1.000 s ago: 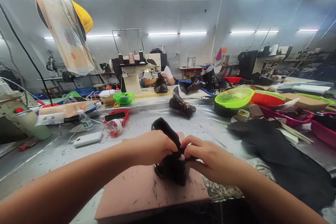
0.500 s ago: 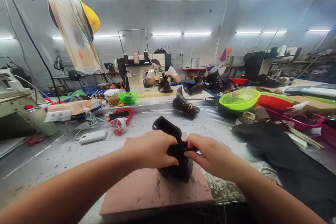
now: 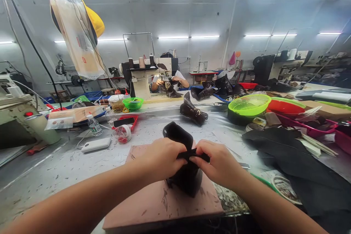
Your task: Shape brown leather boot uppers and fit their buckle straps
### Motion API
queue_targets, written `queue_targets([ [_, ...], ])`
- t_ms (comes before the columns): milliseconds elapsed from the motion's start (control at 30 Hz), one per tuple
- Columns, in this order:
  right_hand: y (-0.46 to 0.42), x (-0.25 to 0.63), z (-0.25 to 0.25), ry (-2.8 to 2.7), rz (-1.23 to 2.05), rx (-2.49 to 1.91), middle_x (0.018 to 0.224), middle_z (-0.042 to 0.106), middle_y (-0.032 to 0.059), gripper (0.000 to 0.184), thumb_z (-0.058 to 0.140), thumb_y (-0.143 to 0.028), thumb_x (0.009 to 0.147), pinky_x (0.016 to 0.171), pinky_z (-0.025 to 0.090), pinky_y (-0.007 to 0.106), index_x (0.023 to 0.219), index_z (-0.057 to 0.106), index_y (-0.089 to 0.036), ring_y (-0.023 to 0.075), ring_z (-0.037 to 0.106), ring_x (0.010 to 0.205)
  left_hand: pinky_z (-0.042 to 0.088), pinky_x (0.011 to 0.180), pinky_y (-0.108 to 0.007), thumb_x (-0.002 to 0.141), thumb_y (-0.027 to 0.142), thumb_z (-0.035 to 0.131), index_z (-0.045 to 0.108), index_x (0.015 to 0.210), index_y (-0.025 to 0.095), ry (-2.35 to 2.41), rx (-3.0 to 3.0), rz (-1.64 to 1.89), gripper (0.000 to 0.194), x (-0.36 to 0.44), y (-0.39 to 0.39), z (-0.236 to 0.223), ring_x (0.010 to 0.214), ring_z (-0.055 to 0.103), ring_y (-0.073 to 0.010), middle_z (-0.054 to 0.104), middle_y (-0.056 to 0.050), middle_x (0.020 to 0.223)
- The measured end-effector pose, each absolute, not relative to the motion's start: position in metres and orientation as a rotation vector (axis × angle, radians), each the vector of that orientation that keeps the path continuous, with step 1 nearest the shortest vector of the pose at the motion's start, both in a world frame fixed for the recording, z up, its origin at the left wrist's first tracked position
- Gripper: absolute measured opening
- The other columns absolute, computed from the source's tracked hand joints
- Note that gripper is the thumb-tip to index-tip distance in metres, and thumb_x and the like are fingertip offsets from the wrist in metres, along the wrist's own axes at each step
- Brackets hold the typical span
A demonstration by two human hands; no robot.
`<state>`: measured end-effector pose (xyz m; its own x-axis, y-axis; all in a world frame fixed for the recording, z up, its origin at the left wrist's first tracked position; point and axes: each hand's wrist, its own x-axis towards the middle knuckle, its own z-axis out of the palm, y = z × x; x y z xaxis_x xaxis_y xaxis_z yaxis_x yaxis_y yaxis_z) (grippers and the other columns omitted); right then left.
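A dark leather boot upper (image 3: 187, 182) stands on a pink block (image 3: 139, 204) in front of me, its shaft opening facing up. My left hand (image 3: 164, 155) is closed on the left part of its top edge, the thumb partly hidden. From the right, my right hand (image 3: 216, 159) pinches the same dark edge between thumb and fingers, close to the left fingertips. The edge is stretched flat between both hands, and a flap rises behind them. Farther back on the table lies another dark boot upper (image 3: 193, 111) with a gold-coloured buckle.
A person works at a sewing machine (image 3: 141, 82) across the table. Left are a white power bank (image 3: 95, 145), a bottle (image 3: 94, 125) and a red tray (image 3: 134, 123). Right are a yellow-green basket (image 3: 249, 104), black leather sheets (image 3: 290, 164) and a round dish (image 3: 286, 190).
Both hands have shifted their grip along the boot upper's top edge, which is now drawn straighter between them. The view has turned slightly left. The person across has moved the boot at the machine.
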<state>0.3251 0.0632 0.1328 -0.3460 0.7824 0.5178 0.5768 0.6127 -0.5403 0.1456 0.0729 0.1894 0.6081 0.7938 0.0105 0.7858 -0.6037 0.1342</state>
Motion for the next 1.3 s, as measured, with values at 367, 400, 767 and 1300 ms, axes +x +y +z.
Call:
queue_targets([
  [367,0.089,0.316,0.102,-1.878,1.644,-0.279,0.087,0.059,0.0024,0.039,0.063,-0.045,0.071,0.082,0.042,0.033,0.099,0.060,-0.018,0.0172,0.056,0.083,0.041,0.062,-0.022,0.070,0.026,0.059,0.065,0.070,0.015,1.115,2.225,0.579,0.012,0.107,0.065,0.193,0.064,0.055,-0.0141,0.064,0.000,0.065],
  [400,0.090,0.316,0.103,-1.895,1.654,-0.229,0.091,0.059,0.0032,0.040,0.061,-0.046,0.073,0.085,0.041,0.034,0.101,0.060,-0.018,0.0181,0.055,0.087,0.042,0.062,-0.022,0.069,0.026,0.060,0.065,0.070,0.014,1.070,2.183,0.606,0.013,0.105,0.064,0.193,0.064,0.056,-0.0144,0.064,-0.001,0.066],
  [767,0.090,0.318,0.114,-2.034,1.113,-0.511,0.101,0.054,0.0048,0.033,0.053,-0.048,0.078,0.090,0.035,0.036,0.085,0.065,-0.018,0.0212,0.047,0.098,0.042,0.059,-0.023,0.060,0.031,0.067,0.065,0.065,0.016,1.329,2.101,0.823,0.016,0.112,0.063,0.178,0.063,0.055,-0.0150,0.064,-0.001,0.064],
  [1300,0.072,0.317,0.157,-1.694,1.237,-0.684,0.057,0.047,-0.0046,0.029,0.070,-0.037,0.061,0.052,0.032,0.021,0.061,0.051,-0.016,0.0082,0.041,0.054,0.037,0.053,-0.021,0.071,0.026,0.058,0.064,0.065,0.017,1.129,2.265,0.814,0.013,0.135,0.062,0.177,0.056,0.049,-0.0108,0.058,0.001,0.057],
])
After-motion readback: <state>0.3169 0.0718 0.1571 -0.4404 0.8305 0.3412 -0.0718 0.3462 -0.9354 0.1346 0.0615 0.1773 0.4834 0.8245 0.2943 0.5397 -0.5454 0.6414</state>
